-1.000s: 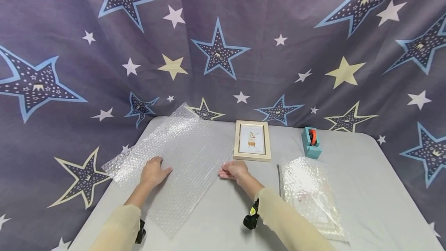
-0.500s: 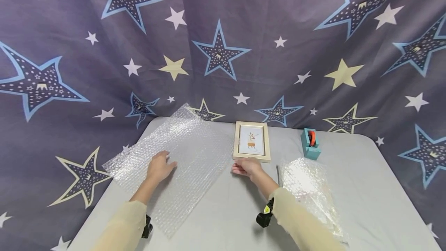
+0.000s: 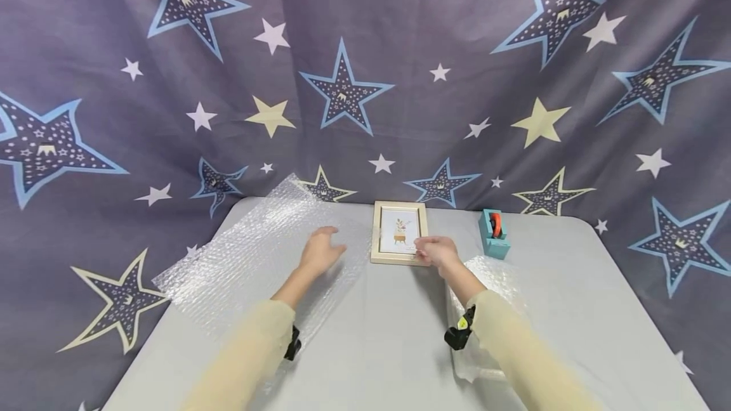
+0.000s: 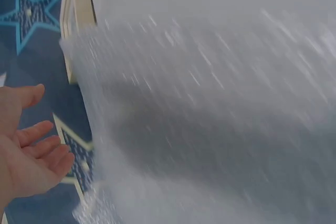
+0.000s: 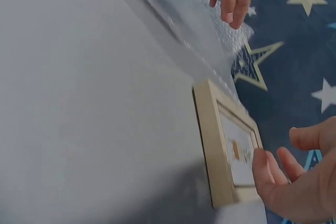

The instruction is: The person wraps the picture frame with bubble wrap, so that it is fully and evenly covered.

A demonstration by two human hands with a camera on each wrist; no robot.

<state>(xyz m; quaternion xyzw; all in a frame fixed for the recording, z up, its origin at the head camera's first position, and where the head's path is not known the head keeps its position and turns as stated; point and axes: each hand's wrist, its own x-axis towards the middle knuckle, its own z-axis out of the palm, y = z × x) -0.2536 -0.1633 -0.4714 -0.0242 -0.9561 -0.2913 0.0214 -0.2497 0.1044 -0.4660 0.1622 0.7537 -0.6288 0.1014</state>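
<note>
A picture frame (image 3: 400, 259) with a light wooden border and a plant print lies near the table's back edge. My right hand (image 3: 436, 251) is at its lower right corner, fingers loosely bent; in the right wrist view the right hand (image 5: 296, 174) overlaps the frame's near side. A sheet of bubble wrap (image 3: 245, 259) covers the table's left part. Over its right portion hovers my left hand (image 3: 321, 251), thumb apart from the fingers and nothing between them. In the left wrist view the left hand (image 4: 34, 148) shows relaxed, half-curled fingers above the bubble wrap (image 4: 210, 103).
A teal tape dispenser (image 3: 493, 243) with an orange roll stands at the back right. In front of it lies a bubble-wrapped package (image 3: 474, 347), partly hidden by my right arm. A star-patterned curtain (image 3: 365, 18) hangs right behind the grey-white table (image 3: 571, 309).
My right hand has moved from the bubble wrap's edge rightward to the frame's corner. My left hand has lifted and moved right and forward, toward the frame. The view has shifted slightly.
</note>
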